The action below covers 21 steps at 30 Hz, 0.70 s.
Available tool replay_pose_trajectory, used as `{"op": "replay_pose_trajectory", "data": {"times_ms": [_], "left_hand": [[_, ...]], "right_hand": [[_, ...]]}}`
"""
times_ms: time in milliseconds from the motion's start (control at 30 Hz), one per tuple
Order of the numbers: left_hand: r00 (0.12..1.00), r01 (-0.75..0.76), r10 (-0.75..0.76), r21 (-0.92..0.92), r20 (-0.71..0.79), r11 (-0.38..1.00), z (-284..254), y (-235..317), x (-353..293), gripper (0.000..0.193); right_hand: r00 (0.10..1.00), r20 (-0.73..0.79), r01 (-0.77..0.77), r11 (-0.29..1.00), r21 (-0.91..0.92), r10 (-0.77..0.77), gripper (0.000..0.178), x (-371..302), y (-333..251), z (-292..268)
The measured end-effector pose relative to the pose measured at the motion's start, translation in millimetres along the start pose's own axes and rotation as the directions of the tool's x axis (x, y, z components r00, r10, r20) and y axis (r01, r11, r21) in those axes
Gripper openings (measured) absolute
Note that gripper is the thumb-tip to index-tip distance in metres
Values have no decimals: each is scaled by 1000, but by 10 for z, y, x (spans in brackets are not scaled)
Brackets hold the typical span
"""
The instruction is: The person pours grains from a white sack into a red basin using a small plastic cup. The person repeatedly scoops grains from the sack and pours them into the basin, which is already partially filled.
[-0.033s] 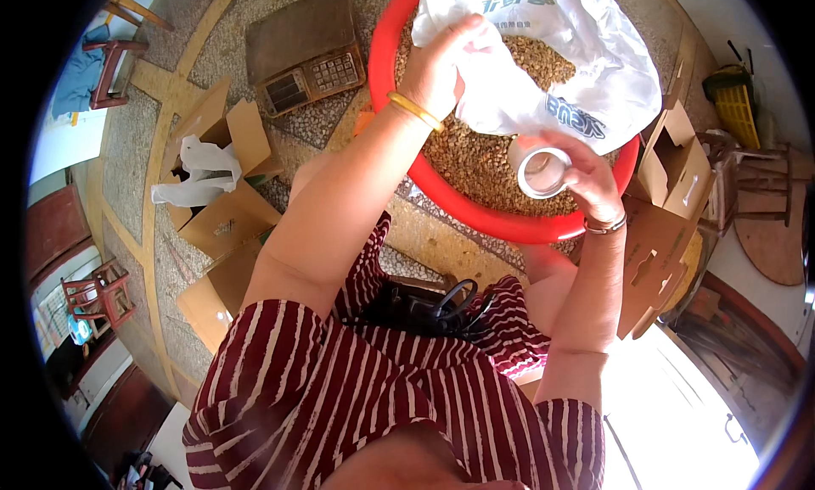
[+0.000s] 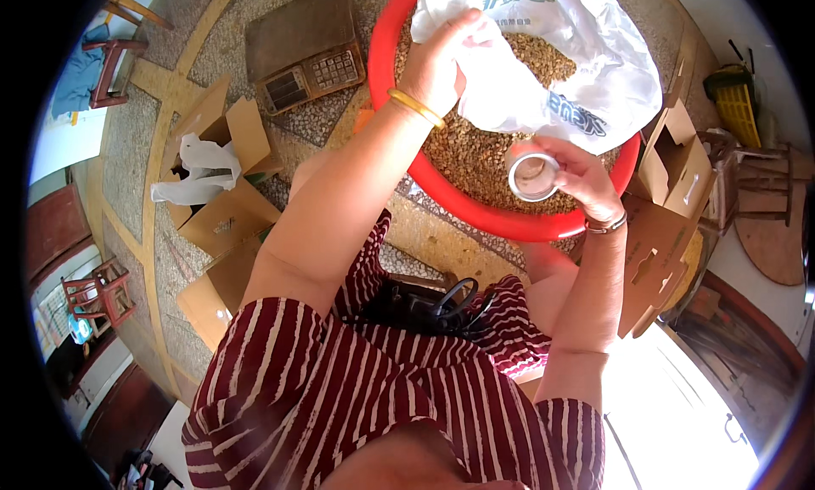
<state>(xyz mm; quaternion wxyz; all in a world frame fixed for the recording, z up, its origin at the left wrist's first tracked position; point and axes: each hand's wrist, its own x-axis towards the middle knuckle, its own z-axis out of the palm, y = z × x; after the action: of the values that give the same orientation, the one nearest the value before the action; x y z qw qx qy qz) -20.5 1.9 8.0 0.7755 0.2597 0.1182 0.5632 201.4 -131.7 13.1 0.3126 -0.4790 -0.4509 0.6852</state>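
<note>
LEFT: left hand [image 2: 437, 61] pinches the rim of the white plastic bag [image 2: 586, 57], holding its mouth up | RIGHT: right hand [image 2: 573, 174] wraps a small round cup [image 2: 533, 176] (probably a scoop; contents unclear), tilted over the grain | SITE: red basin [image 2: 386, 74] of brown grain [image 2: 475, 151]; bag rests inside; 1 scale [image 2: 306, 44] beside

One camera only, worn on the person's head and facing straight down over the chest and lap. It sits close to the body: the striped dress [image 2: 356, 388] fills the lower half from about 5 to 8 o'clock, and both forearms rise from there toward 12 and 2 o'clock. The red basin [image 2: 475, 214] lies near, just above centre toward 1 o'clock. The floor [image 2: 170, 261] spreads out to 9 and 10 o'clock, with cardboard boxes [image 2: 221, 223] there. The fisheye lens bends straight floor lines toward the dark round rim. No second view shares the scene.
</note>
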Motion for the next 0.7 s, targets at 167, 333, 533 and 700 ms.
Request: {"op": "replay_pose_trajectory", "data": {"times_ms": [167, 333, 533, 700], "left_hand": [[977, 83, -93, -59, -192, 995, 86, -72, 2, 14], [957, 119, -125, -39, -261, 992, 29, -194, 17, 14], [985, 103, -108, -45, -135, 994, -188, -252, 54, 18], [965, 110, -107, -2, -240, 994, -114, -211, 28, 22]], "right_hand": [[901, -427, -272, 668, -692, -76, 45, 94, 280, -160], [795, -552, -423, 421, -802, -254, 45, 217, 595, -445], [873, -462, -342, 476, -810, -159, 43, 283, 707, -387], [876, -437, -371, 867, -334, 206, 35, 164, 605, -475]]}}
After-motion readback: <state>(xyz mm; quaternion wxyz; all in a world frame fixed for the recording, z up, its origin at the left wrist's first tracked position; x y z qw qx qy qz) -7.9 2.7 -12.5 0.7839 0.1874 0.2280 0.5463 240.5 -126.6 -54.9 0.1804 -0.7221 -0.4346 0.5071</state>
